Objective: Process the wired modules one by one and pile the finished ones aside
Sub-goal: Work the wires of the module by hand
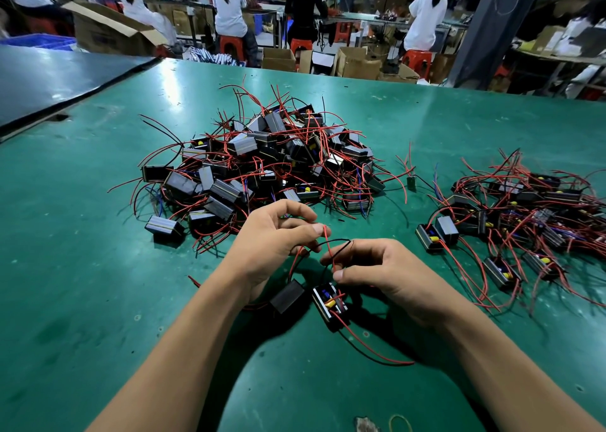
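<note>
Two small black box modules lie on the green table below my hands: a closed one on the left and an open one showing yellow and blue parts. Red and black wires rise from them. My left hand pinches a red wire near its upper end. My right hand pinches the wires lower down, just above the open module. A big heap of modules with red wires lies behind my hands. A flatter pile of modules spreads at the right.
A single small part with wires lies between the two piles. A rubber band sits at the near edge. A dark mat covers the table's far left. Seated workers and cardboard boxes fill the background.
</note>
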Available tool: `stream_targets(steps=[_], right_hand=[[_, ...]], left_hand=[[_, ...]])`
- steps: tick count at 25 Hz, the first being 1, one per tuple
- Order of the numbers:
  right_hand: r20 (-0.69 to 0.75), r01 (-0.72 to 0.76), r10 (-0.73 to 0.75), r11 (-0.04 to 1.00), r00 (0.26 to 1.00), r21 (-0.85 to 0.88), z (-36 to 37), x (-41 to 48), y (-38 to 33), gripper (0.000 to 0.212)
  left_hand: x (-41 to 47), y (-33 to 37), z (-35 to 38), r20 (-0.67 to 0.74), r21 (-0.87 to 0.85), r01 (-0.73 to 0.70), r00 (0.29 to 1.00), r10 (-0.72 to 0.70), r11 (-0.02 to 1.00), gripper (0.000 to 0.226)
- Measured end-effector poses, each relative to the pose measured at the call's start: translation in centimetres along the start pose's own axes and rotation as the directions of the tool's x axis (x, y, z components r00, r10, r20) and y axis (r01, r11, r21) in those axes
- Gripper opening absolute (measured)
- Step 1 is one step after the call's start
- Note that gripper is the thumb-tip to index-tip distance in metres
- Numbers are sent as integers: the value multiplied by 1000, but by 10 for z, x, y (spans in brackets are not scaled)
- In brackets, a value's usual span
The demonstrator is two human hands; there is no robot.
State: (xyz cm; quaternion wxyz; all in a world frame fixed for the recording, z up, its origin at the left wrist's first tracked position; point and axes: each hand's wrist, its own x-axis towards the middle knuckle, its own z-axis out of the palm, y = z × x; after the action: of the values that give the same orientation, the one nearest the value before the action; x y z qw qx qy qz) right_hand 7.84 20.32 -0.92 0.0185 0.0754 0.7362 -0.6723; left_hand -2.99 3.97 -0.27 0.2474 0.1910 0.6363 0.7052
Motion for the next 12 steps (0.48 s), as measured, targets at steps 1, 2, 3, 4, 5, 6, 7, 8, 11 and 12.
stream_targets(steps=[1,2,3,4,5,6,7,8,11,12], right_hand=[[2,-5,5,1000,1000,3,0,0,0,25],[5,-12,12,1000,1000,7,0,0,0,25],[9,-18,18,1000,1000,10,1,0,0,25],[12,-21,21,1000,1000,10,1,0,0,26],[15,-22,22,1000,1000,9,1,0,0,26],[15,-22,22,1000,1000,9,1,-1,-1,27],[13,-21,21,1000,1000,10,0,-1,0,28],[11,-18,18,1000,1000,12,0,0,0,27],[15,-6,6,1000,1000,10,-1,0,0,26],[29,-6,6,1000,1000,8,-2,0,1,25]], left_hand=[[0,0,1,-6,-1,-2,1000,2,1000,17],[0,0,1,-10,-5,-3,1000,3,1000,17],[0,1,2,-12,-13,-2,1000,2,1000,17],[0,1,2,-12,-23,2,1000,-2,1000,17],[-1,2,2,-12,-32,6,1000,-6,999,18],[-1,3,2,-12,-39,8,1000,-8,999,19],[-1,3,2,-11,-47,7,1000,-8,999,21],[-2,4,3,-12,-56,6,1000,-7,998,22],[-3,5,5,-21,-81,9,1000,-10,997,22],[-3,5,5,-23,-86,11,1000,-13,996,22]])
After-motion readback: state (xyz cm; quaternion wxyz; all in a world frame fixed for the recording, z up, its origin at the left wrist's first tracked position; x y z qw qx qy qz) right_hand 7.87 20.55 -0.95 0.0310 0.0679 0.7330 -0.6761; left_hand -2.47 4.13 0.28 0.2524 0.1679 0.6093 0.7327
